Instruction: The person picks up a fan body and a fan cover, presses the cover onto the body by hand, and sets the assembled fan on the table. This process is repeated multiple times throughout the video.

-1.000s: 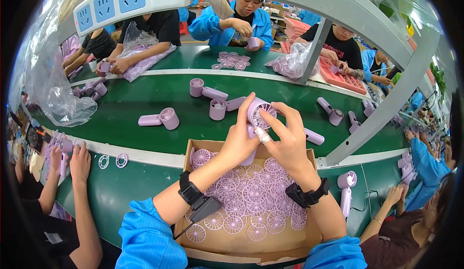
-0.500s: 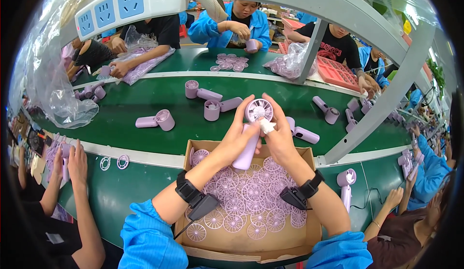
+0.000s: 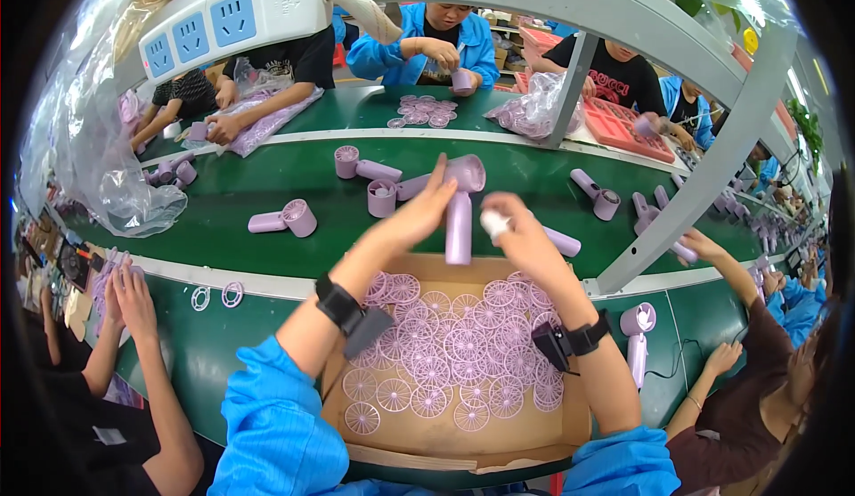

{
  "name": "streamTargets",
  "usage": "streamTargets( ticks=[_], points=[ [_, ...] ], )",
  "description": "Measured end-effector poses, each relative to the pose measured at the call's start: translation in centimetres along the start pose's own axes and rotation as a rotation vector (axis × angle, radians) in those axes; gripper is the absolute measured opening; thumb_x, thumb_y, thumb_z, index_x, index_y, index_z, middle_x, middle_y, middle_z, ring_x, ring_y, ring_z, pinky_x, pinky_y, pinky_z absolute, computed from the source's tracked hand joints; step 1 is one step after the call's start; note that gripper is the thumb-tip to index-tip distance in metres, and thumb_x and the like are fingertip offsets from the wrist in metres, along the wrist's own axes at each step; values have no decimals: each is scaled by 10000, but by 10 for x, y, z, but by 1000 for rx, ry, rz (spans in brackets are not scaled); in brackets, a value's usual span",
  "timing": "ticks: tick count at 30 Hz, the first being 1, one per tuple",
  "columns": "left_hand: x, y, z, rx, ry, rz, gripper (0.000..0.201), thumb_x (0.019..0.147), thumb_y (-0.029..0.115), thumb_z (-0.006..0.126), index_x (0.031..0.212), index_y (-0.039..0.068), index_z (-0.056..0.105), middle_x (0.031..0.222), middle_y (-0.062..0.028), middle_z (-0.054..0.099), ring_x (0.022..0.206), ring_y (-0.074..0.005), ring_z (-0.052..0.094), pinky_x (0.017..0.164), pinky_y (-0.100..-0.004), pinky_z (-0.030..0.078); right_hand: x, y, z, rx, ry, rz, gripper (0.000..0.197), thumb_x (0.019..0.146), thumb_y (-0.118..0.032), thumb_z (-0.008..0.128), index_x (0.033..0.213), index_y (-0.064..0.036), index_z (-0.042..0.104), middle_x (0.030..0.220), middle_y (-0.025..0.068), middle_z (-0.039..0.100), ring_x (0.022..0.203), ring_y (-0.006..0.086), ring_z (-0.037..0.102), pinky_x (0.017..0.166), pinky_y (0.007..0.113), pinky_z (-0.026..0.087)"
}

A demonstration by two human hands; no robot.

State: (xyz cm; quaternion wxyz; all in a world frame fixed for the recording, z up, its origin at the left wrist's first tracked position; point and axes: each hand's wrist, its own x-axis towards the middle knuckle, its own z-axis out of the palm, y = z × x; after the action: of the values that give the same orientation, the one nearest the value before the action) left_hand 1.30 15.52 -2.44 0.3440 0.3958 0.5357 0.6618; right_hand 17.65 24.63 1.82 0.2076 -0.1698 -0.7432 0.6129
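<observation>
A lilac handheld fan [image 3: 460, 207] is held upright above a green conveyor belt [image 3: 312, 189], its round head gripped by the left hand [image 3: 419, 215], whose fingers are curled closed on it. A small white piece [image 3: 492, 222] is pinched in the fingertips of the right hand [image 3: 525, 238]; what the piece is cannot be made out, and the far side of the fan head is hidden behind the left fingers. Below the hands, a cardboard box [image 3: 463, 447] is seen filled with flat lilac grilles [image 3: 436, 353], part of them covered by the forearms. Black wristbands are worn on both wrists.

More fans [image 3: 285, 220] are scattered along the belt, some lying on their sides, and one is stood upright at the right [image 3: 637, 340]. A clear plastic bag [image 3: 116, 166] is slumped at the left edge, its contents too blurred to tell. Another person's hands [image 3: 125, 291] are laid at the lower left near two loose rings [image 3: 216, 296]. Workers in blue and black tops are seated across the belt, several cut off by a grey frame post [image 3: 704, 184] and a white power strip [image 3: 236, 15] overhead. The right end of the line is bent and smeared by the lens.
</observation>
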Motion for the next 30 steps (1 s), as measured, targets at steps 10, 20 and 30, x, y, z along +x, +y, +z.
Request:
streamTargets(
  ticks=[10,20,30],
  points=[
    [34,-49,-146,1206,218,-165,599,581,332,753,1118,106,616,1120,-228,604,956,-354,623,861,-387,490,-53,71,77,-918,-421,-581,328,780,-166,664,1104,-157,610,1076,172,561,1068,365,509,881,449,425],
    [16,51,-70,-46,572,271,556,753,234,719,1245,138,478,1057,-48,602,933,-213,585,827,-418,485,-37,53,66,-595,-590,-179,261,769,-169,693,1016,-125,618,916,147,600,965,301,563,849,395,450],
    [-26,23,-9,-666,66,-137,299,845,117,632,1111,39,520,877,-59,601,790,-170,603,697,-307,547,-16,20,13,404,73,-158,261,857,41,524,1106,-34,497,1035,67,569,922,151,584,776,295,521]
  ],
)
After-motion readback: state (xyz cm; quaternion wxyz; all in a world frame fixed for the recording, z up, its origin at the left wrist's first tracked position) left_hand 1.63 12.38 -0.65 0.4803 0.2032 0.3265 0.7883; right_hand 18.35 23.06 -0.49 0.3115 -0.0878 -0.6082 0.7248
